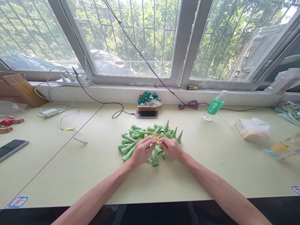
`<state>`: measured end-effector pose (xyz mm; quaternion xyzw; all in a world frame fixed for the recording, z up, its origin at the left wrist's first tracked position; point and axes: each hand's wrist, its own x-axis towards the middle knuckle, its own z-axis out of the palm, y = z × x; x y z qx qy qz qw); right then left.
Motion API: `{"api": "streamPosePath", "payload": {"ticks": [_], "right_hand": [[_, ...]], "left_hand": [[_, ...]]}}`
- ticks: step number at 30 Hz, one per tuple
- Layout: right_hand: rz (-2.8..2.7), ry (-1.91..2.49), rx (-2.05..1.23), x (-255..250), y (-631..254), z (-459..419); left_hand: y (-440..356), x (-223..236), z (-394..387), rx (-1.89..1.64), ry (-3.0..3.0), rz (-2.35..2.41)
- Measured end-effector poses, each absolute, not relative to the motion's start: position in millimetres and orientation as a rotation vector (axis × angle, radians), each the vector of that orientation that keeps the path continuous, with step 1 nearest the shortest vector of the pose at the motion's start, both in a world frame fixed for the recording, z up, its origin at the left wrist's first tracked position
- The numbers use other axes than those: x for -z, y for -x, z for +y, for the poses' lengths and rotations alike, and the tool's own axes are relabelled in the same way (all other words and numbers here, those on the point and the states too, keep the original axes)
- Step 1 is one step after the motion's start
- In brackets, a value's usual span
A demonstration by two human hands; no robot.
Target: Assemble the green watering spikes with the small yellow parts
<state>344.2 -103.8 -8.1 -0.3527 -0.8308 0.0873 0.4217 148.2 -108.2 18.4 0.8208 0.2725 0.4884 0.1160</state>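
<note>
1. Centrally, a pile of green plastic spikes [142,133], the landmark for this view, lies on the pale counter [98,178]; the pieces point in various directions, a few standing tip upward at its right rear.
2. Left hand [143,150]: over the near side of the pile, thumb and fingers pinched together on a small yellow piece [158,142].
3. Right hand [172,148]: over the near right side of the pile, fingers closed on the same yellow piece, its fingertips meeting those of the left hand. The piece, largely hidden by the fingers, is held above the pile.
4. Further yellow bits show among the spikes, partly covered.
5. Behind the pile: an open cardboard box [148,108] containing crumpled green material [147,97].
6. Behind and to the right of the pile: a coil of red and blue wire [190,105] and a clear bottle with a green label [214,106].
7. Well to the right of the pile: a tissue pack [252,130].
8. To the left of the pile: a white cable [83,142]; farther left, a phone [13,148].
</note>
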Motion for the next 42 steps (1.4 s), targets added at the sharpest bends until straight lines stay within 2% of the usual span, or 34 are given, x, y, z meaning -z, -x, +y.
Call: {"api": "streamPosePath", "payload": {"ticks": [21, 42], "right_hand": [[-2.22, 0.824, 0.001, 4.2, -345.0, -106.2], [-2.166, 0.817, -0.054, 4.1, -343.2, -105.6]], "left_hand": [[-148.5, -16.6, -110.1, -1.449, -2.388, 0.711], [-149.2, -15.3, -109.2, -1.513, -2.38, 0.816]]}}
